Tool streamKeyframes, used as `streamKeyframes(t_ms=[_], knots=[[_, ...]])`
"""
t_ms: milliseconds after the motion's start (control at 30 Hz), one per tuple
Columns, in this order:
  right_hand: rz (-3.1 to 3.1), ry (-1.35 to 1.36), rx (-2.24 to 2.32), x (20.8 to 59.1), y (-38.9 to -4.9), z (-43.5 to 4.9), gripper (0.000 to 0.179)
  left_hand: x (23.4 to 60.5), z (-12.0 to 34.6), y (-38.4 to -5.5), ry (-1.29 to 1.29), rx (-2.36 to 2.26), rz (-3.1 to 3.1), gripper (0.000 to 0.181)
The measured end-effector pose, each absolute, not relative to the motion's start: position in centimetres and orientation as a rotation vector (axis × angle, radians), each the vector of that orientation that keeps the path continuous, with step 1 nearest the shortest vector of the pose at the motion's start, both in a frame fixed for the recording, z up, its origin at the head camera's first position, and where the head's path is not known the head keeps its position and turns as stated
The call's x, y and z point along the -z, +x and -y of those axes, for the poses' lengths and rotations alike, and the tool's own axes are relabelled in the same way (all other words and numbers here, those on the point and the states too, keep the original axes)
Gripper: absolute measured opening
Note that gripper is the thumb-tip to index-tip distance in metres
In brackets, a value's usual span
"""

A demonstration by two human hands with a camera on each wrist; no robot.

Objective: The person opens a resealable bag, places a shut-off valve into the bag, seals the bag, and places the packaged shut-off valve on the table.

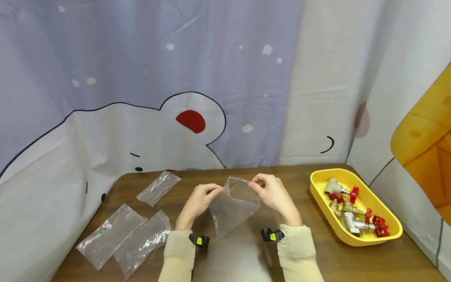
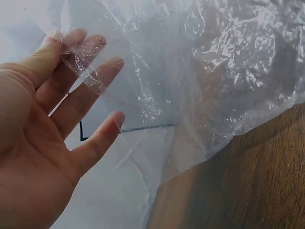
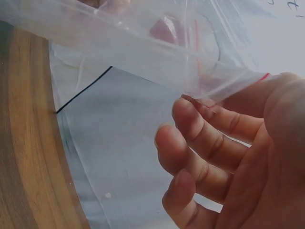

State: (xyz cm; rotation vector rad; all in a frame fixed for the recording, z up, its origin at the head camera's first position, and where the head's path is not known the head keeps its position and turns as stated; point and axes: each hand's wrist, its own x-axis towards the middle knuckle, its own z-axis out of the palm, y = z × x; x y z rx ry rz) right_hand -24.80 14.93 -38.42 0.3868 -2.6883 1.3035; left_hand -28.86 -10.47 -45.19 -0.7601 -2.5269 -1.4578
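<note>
Between both hands, over the middle of the table, hangs a clear zip-lock bag (image 1: 230, 215), its mouth spread apart at the top. My left hand (image 1: 201, 201) pinches the left edge near the mouth with thumb and fingertips. On the other side my right hand (image 1: 275, 196) pinches the opposite edge of the mouth. Seen from the left wrist, the bag's crinkled film (image 2: 238, 71) stretches away from the fingers. A thin red line (image 3: 263, 77) runs along the bag's mouth by the right thumb in the right wrist view.
On the left of the brown table (image 1: 296, 258) lie three flat clear bags: one small bag (image 1: 158, 188) at the back and two larger bags (image 1: 109, 235) nearer. A yellow bin (image 1: 352, 241) at the right holds several metal valves (image 1: 352, 223) with red handles. A printed curtain (image 1: 246, 78) hangs behind.
</note>
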Motion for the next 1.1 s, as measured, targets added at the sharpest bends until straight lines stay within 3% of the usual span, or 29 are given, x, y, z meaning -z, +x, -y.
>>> streamKeyframes(t_ms=[600,1100], knots=[[2.696,0.336,-1.246,37.5,-24.6,-19.1,0.021,44.5,11.2,-28.5,-0.705,1.479,2.545,0.015],[2.856,0.282,-0.879,34.9,-23.7,-26.6,0.025,44.6,11.1,-28.6,-0.671,1.475,2.560,0.016]])
